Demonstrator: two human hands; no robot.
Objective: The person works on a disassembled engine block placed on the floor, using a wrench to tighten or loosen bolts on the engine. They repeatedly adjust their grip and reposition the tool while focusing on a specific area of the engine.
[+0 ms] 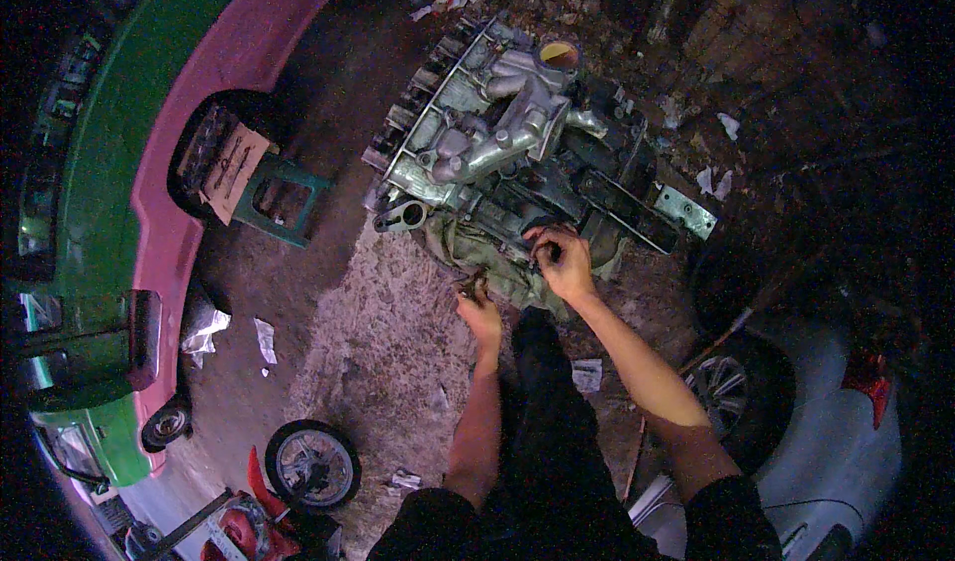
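A large silvery engine (517, 133) lies on the ground in front of me, with pipes and a round open port at its far end. A crumpled olive cloth (477, 258) is spread beneath its near side. My right hand (563, 261) is at the engine's near edge, its fingers curled and closed; whatever they grip is too dark to make out. Lower and to the left, my left hand (479, 312) is held over the floor just short of the cloth. Its dirty fingertips are pinched together, and I cannot tell what is between them.
A pink and green vehicle (164, 153) runs along the left, with a green stool (284, 201) and cardboard (237, 168) beside it. A loose spoked wheel (313, 465) lies lower left. A grey car (846, 452) stands at right. Near the engine sits a metal plate (686, 211).
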